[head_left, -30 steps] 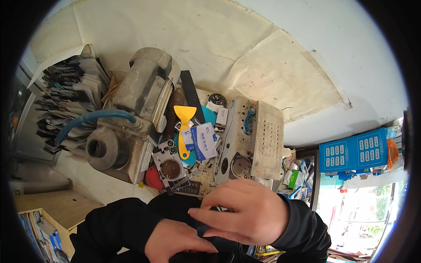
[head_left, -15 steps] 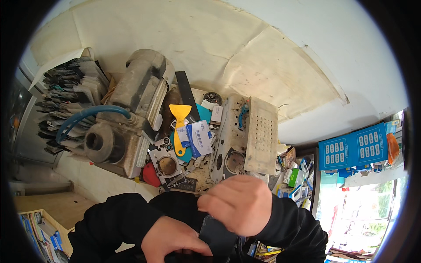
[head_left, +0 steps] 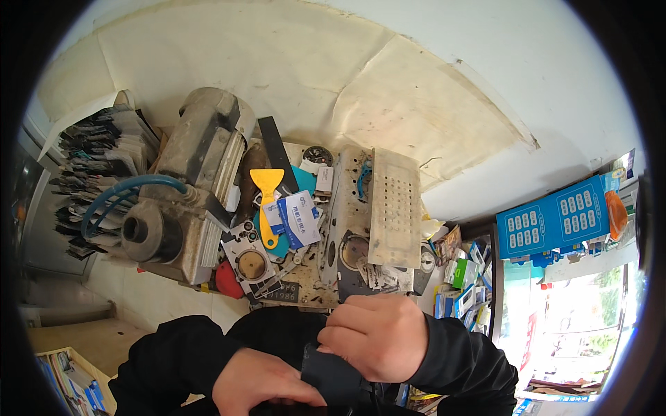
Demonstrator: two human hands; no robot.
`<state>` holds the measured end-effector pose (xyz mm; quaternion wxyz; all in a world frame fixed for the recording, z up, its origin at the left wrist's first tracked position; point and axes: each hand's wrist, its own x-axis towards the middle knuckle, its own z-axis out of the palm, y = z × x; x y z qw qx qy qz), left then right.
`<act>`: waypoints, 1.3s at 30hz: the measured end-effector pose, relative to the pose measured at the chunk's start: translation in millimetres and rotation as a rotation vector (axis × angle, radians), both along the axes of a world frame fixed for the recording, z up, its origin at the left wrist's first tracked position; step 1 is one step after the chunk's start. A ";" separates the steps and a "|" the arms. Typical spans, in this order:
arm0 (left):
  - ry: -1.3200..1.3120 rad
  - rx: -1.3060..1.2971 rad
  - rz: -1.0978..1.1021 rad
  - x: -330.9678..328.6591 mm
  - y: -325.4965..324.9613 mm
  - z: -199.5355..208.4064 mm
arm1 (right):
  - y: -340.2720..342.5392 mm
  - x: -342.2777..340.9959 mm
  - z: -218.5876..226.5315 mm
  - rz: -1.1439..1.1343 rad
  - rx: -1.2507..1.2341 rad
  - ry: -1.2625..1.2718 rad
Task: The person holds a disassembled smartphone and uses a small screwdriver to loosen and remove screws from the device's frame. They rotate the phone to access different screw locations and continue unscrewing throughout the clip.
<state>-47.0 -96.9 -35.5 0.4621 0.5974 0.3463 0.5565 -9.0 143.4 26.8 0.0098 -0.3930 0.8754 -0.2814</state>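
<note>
Close to my body, a dark flat piece [head_left: 331,378] with a straight edge and a rounded corner is in my left hand [head_left: 260,383]. That hand is closed around its left side, the fingertips partly hidden beneath it. My right hand [head_left: 378,338] is closed with curled fingers, knuckles up, over the upper right part of the piece. Its fingertips meet the upper edge; what they pinch, if anything, is hidden. Beyond my hands on the bench lie a yellow scraper [head_left: 268,208], white-and-blue cards [head_left: 300,218] and a metal plate with a round opening [head_left: 251,265].
A dusty motor pump [head_left: 201,166] with a blue hose [head_left: 135,182] stands left, beside stacked thin sleeves [head_left: 104,173]. A perforated metal panel [head_left: 395,208] sits right of the cards. Small boxes [head_left: 465,274] crowd the right, below a blue sign [head_left: 553,216].
My right hand has come down slightly onto the upper edge of the dark piece. My left hand and the piece sit a little further left, and the whole view has shifted slightly.
</note>
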 end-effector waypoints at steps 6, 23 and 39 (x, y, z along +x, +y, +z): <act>0.029 -0.142 -0.072 0.6 -4.1 0.9 | 0.6 9.8 -1.8 0.027 0.068 0.131; 0.021 -0.145 -0.063 10.4 -9.0 -3.1 | -1.2 6.3 1.9 0.063 0.122 0.103; -0.275 -0.183 -0.113 17.3 -9.6 -29.1 | 7.7 0.5 -6.4 0.287 0.222 0.542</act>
